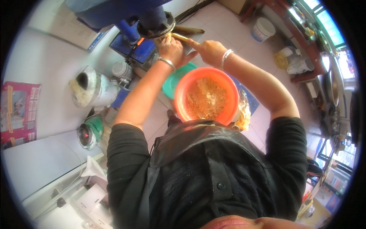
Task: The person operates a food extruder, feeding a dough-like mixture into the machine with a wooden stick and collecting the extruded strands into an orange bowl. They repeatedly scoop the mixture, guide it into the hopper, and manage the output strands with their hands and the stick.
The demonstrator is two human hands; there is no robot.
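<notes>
A blue machine (106,13) stands at the top, with a dark round flange (156,27) on its downward outlet. My left hand (171,50) reaches up against the underside of this flange, its thumb spread to the side and its fingertips partly hidden. Beside it, my right hand (211,51) is closed on a yellowish stick-like tool (180,37), whose far end meets the flange near my left fingers. Below both hands, close to my apron, sits an orange basin (233,91) with loose yellow-brown shreds (207,98) in it.
A green basin (169,86) lies partly under the orange one. To the left are a whitish drum (93,89) and a small motor (122,70). A white bucket (264,29) stands on the tiled floor at the upper right, near a dark red bench (314,47).
</notes>
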